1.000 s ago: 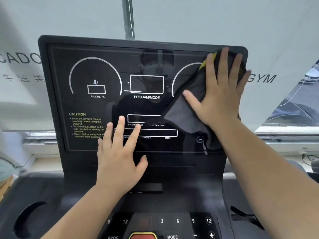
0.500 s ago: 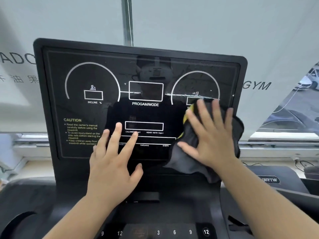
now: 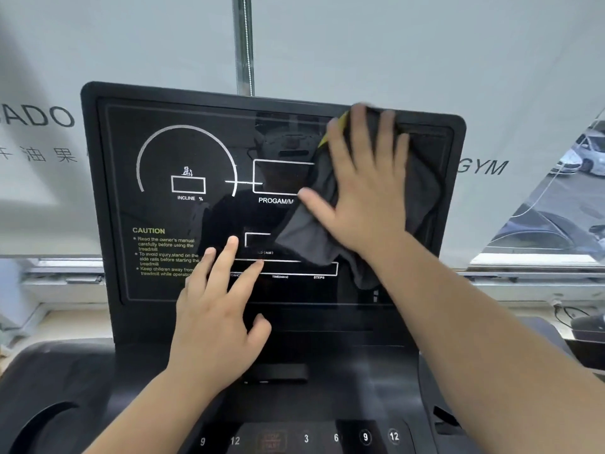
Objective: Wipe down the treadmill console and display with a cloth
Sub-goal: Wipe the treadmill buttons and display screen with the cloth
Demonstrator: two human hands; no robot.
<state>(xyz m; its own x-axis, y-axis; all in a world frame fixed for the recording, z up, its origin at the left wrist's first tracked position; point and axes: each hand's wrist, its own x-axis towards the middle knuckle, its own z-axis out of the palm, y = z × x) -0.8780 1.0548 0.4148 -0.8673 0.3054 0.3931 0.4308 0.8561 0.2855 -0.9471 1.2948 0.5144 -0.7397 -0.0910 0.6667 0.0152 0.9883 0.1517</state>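
Note:
The black treadmill display (image 3: 157, 211) stands upright in front of me, with white dials and yellow caution text. My right hand (image 3: 363, 188) lies flat, fingers spread, pressing a dark grey cloth (image 3: 304, 231) with a yellow edge against the display's upper right. The cloth hides the right dial and part of the middle boxes. My left hand (image 3: 219, 309) rests open on the lower middle of the display, fingertips on the glass, holding nothing. Below lies the console (image 3: 343, 381) with numbered buttons along the bottom edge.
A cup-holder recess (image 3: 39, 424) sits in the console's left wing. Behind the display hangs a pale window blind (image 3: 327, 44) with printed letters and a bead cord (image 3: 247, 47). Parked cars (image 3: 586, 155) show through the window at the right.
My right hand slid the cloth down the right side of the display, then back up to the top, now a little further left. My left hand has stayed in place.

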